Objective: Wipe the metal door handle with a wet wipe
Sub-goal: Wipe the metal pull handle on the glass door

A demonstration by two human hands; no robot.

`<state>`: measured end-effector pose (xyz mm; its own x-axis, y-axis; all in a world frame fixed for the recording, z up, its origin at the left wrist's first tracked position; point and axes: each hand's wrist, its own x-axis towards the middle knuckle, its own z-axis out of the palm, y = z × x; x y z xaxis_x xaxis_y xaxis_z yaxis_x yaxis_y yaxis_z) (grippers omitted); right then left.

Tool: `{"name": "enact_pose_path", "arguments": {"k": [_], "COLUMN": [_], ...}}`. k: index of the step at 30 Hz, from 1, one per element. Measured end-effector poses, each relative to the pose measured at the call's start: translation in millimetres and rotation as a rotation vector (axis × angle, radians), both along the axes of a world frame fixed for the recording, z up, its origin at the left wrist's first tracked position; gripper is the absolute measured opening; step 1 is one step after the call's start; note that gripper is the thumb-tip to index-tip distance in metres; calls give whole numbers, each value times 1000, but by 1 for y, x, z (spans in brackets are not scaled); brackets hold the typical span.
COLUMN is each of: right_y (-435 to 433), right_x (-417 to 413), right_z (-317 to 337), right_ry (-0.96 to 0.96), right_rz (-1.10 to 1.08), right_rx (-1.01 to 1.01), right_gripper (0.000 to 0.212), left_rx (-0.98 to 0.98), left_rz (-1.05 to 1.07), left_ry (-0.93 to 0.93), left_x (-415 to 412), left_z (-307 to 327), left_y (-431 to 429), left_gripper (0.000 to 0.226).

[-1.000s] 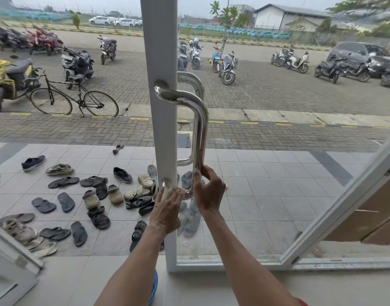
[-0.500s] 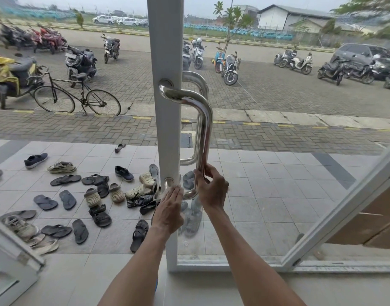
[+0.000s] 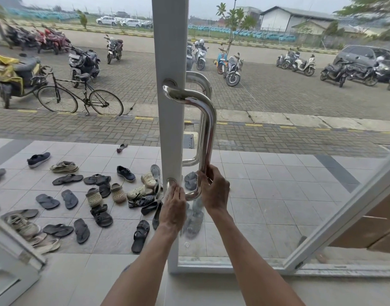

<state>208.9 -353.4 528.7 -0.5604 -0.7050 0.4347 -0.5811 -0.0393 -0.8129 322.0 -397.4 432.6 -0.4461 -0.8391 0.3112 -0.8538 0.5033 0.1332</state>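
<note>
A polished metal door handle (image 3: 208, 129) runs down the white door frame (image 3: 169, 51) in the middle of the head view. My right hand (image 3: 216, 188) is wrapped around the handle's lower stretch, just above its bottom bend. My left hand (image 3: 174, 206) lies flat against the frame, fingertips at the handle's lower mount (image 3: 170, 181). No wet wipe shows; anything under my right palm is hidden. A matching handle (image 3: 201, 81) sits on the far side of the glass.
Behind the glass, several sandals and shoes (image 3: 96, 195) lie scattered on the tiled porch. A bicycle (image 3: 79, 96) and parked motorbikes (image 3: 231, 71) stand on the paving beyond. Another white-framed door (image 3: 344, 217) angles in at the right, and a frame corner (image 3: 13, 250) sits at lower left.
Both hands stay at the handle's lower end. The view has shifted slightly, so the door sits a little further right in the frame.
</note>
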Motion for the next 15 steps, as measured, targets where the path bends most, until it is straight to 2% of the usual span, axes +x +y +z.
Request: {"name": "enact_pose_path", "arguments": {"k": [3, 11, 12, 15], "right_y": [1, 2, 2, 1], "right_x": [3, 1, 0, -2], "right_z": [0, 2, 2, 3], "right_ry": [8, -17, -13, -4], "right_rz": [-7, -4, -4, 6], "right_rx": [-6, -17, -13, -5], "right_gripper": [31, 30, 30, 32], "left_rx": [27, 357, 407, 484], "left_rz": [-4, 176, 193, 264], "left_ry": [5, 471, 575, 878], "left_x": [11, -14, -14, -14], "left_z": [-2, 22, 27, 47], "left_y": [-7, -15, -16, -20], "left_gripper": [71, 74, 65, 18]}}
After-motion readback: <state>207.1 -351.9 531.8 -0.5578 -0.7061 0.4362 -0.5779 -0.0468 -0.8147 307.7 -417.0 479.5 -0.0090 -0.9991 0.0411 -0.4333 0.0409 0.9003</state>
